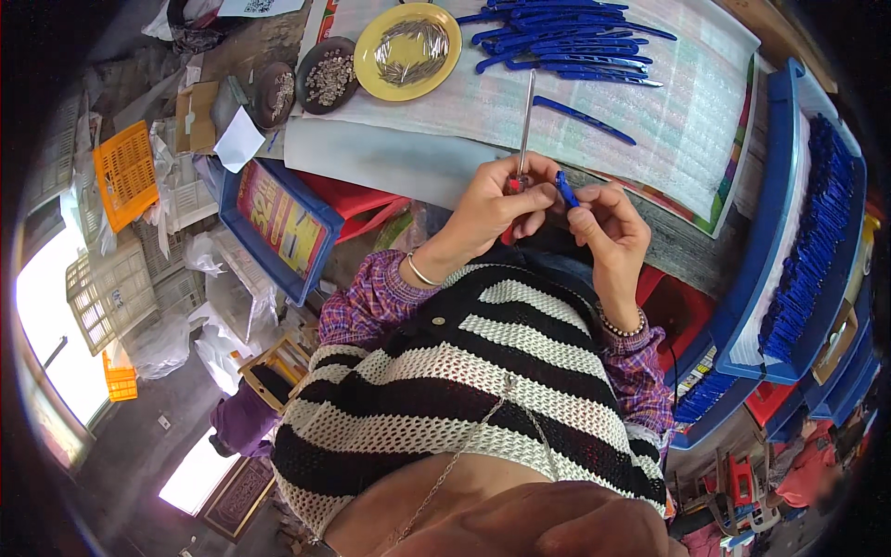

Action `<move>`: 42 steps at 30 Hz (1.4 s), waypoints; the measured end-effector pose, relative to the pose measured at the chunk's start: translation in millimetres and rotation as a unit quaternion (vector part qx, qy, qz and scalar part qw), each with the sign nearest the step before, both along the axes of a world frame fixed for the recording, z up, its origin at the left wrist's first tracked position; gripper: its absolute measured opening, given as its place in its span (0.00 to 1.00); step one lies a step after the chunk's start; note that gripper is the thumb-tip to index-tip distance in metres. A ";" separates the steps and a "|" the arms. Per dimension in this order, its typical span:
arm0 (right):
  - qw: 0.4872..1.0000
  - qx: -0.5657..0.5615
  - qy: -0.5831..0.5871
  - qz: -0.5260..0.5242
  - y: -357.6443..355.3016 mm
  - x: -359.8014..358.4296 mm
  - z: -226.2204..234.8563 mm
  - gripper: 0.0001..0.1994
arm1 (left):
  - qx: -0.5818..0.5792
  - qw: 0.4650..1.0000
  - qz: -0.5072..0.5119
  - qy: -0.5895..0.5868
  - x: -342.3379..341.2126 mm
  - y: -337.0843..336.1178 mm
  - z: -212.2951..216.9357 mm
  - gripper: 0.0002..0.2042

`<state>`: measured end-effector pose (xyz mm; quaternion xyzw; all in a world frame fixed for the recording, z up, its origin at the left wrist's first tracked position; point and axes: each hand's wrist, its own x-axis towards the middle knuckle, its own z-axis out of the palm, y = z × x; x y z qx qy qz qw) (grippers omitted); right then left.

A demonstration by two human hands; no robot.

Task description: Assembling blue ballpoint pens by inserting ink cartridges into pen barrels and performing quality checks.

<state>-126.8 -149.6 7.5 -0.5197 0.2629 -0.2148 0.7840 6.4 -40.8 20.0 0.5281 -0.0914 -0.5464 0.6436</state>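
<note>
My left hand (497, 202) is closed around a screwdriver (527, 125), its thin metal shaft pointing up and away and a bit of red handle showing. My right hand (613, 227) pinches a blue plastic piece (565, 188) between thumb and fingers. This piece sits between both hands, close to my left fingertips, and mostly end-on, so its full shape is hidden. Just beyond, one long slim blue piece (585, 121) lies alone on the covered table. Farther back is a pile of similar blue pieces (566, 42).
A yellow plate (369, 74) of thin metal pins stands at the back left, beside two dark bowls (304, 74) (269, 119) of small metal parts. On the right, a blue crate (778, 232) holds many blue pieces. Another blue crate (320, 232) is left of the table.
</note>
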 end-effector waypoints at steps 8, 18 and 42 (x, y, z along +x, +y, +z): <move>1.000 0.022 0.019 -0.003 1.3 0.2 -0.6 0.09 | -0.006 0.999 0.032 -0.025 -2.3 -0.6 -1.2 0.13; 1.000 0.021 0.017 -0.001 2.9 1.0 -2.0 0.10 | -0.001 0.996 0.055 -0.072 -5.8 -1.5 -3.2 0.14; 0.999 0.049 0.002 0.024 3.8 2.3 1.2 0.09 | -0.023 0.999 0.030 -0.008 2.7 0.7 1.7 0.14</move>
